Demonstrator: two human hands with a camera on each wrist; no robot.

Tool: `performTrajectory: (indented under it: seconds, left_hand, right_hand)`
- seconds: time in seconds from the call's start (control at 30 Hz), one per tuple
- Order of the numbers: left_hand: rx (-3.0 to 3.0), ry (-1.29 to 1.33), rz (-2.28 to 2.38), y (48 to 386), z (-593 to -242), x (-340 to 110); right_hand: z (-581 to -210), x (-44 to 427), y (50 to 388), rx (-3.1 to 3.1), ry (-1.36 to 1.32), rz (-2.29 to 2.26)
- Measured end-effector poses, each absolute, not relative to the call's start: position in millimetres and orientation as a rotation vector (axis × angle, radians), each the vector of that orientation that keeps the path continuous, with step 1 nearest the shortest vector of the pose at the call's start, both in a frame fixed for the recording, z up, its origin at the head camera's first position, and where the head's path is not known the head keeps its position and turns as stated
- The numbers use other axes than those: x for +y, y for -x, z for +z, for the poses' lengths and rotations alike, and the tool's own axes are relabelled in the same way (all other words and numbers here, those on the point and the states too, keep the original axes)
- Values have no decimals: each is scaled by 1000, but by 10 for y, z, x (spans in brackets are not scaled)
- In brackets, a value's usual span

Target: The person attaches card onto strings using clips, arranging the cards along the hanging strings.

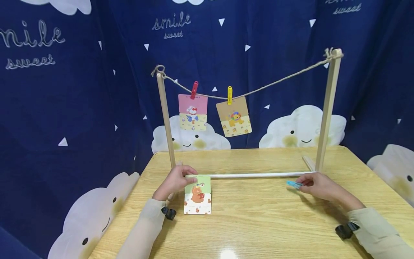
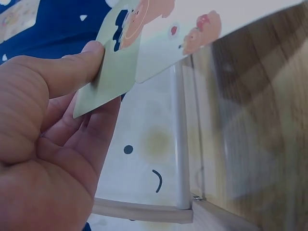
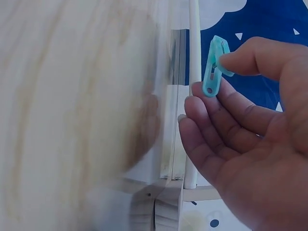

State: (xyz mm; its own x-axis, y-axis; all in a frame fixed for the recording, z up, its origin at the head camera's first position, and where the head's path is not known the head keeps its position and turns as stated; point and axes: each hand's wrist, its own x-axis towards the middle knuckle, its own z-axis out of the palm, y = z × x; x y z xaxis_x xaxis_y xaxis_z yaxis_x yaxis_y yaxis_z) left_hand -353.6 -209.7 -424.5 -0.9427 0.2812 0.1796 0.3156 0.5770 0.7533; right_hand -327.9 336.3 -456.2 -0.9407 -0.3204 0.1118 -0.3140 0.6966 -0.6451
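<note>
My left hand [image 1: 176,181] pinches the top edge of a green and white card [image 1: 198,201] with a brown bear on it, thumb in front and fingers behind. In the left wrist view the card [image 2: 159,43] is tilted away from the palm. On the right, my right hand [image 1: 318,185] holds a light blue clothespin [image 1: 293,184] between thumb and fingers, above the table. From a sagging string [image 1: 278,82] hang a pink and yellow rabbit card [image 1: 193,122] under a red clothespin [image 1: 194,90] and a tan lion card [image 1: 231,124] under a yellow clothespin [image 1: 229,95].
The string is tied between a left wooden post [image 1: 166,122] and a taller right wooden post [image 1: 329,111]. A white rod [image 1: 252,175] runs low between them, behind my hands. The wooden table [image 1: 245,223] meets a dark blue curtain [image 1: 275,39] with cloud prints.
</note>
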Motion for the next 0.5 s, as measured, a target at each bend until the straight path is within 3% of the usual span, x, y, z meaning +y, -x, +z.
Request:
performTrajectory:
  seconds: [0.5]
  left_hand:
    - [-2717, 577, -1321, 3546, -4163, -2030]
  right_hand:
    - [-4471, 3385, 3257, 2995, 530, -1140]
